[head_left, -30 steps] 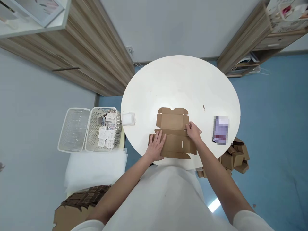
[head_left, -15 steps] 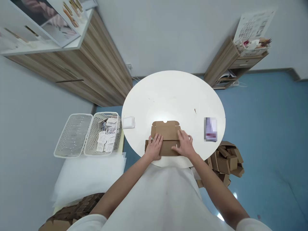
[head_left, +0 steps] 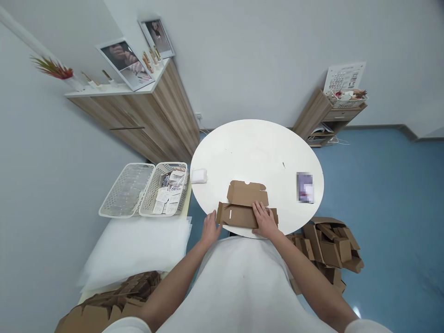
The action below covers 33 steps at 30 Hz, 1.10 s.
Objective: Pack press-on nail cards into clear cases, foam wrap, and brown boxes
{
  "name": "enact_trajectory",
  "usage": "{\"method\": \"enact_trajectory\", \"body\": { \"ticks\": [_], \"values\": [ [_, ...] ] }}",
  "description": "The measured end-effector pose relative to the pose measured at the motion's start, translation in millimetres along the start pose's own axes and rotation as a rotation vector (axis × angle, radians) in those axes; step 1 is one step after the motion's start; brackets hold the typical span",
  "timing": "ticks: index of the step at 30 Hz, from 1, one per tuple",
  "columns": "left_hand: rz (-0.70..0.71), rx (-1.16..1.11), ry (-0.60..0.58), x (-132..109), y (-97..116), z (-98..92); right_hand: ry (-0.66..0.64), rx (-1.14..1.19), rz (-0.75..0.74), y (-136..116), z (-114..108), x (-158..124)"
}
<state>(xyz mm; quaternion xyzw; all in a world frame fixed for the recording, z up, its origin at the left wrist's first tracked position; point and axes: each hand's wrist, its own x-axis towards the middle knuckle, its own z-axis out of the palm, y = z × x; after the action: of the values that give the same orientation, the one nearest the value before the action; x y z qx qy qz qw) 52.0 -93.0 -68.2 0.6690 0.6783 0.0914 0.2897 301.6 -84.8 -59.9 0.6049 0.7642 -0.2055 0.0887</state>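
Note:
A brown cardboard box, partly unfolded, lies at the near edge of the white round table. Its lid panel spreads out flat on the far side, with small flaps at the corners. A short white strip shows inside the box's left part. My left hand is at the left end flap, thumb and fingers apart and touching the flap's edge. Flat on the right part of the box rests my right hand, fingers stretched out, hiding some of the cardboard beneath.
On the table are a small white packet at left and a blurred purple item at right. White baskets with packets stand left, above white sheets. Folded cardboard boxes are piled at right; more brown cardboard lies lower left.
My left hand has moved off the middle of the box to its left end, uncovering the white strip. My right hand still lies on the right part. The camera view has shifted.

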Motion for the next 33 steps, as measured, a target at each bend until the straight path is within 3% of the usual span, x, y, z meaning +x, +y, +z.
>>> {"method": "enact_trajectory", "body": {
  "ticks": [9, 15, 23, 29, 33],
  "values": [
    [-0.144, -0.288, 0.004, 10, 17, -2.4, 0.013, 0.090, 0.051, -19, 10, -6],
    [-0.115, -0.364, 0.018, 3, 20, -8.8, 0.045, 0.131, 0.070, -22, 11, -5],
    [-0.047, -0.289, -0.021, -7, 26, -7.9, 0.048, 0.123, -0.008, -36, 13, 3],
    [-0.078, -0.176, -0.030, 4, 24, -4.3, 0.009, 0.139, -0.057, -35, 14, 1],
    [-0.123, -0.105, -0.115, 8, 21, -6.5, -0.030, 0.147, -0.033, -33, 8, 0]
  ]
}}
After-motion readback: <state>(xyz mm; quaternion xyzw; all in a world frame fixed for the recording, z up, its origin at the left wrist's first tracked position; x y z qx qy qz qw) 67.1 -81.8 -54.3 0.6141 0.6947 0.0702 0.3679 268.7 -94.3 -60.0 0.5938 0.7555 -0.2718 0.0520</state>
